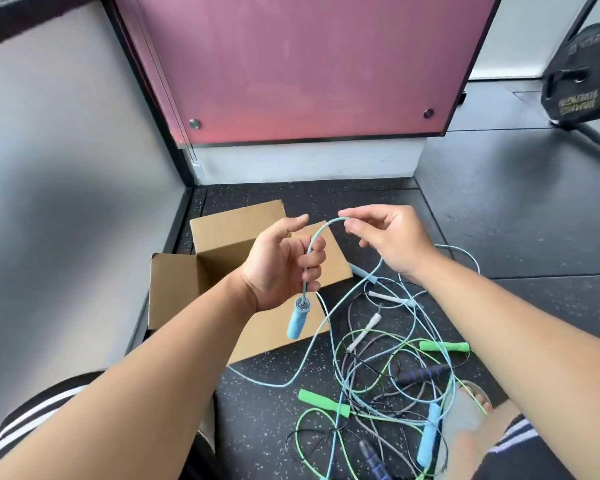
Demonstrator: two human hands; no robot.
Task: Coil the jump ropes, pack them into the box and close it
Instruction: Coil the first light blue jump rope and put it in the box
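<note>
Left hand (278,265) curled round the blue rope (321,227), right hand (388,237) pinching it further along: coiling onward could drag and knot the tangled pile (420,374) on the floor (257,410).

The cardboard box (219,258) sits open on the floor (264,393), flaps splayed outward. At its 4 o'clock lies an uncoiled tangle (395,375) of ropes, with green handles (324,403), white handles (364,330) and a purple handle (421,372) among crossing thin cords. One blue rope (327,223) is lifted, its cord arching between the left hand (278,268) and the right hand (392,237). Its blue handle (298,318) dangles at the left hand's 6 o'clock.
</note>
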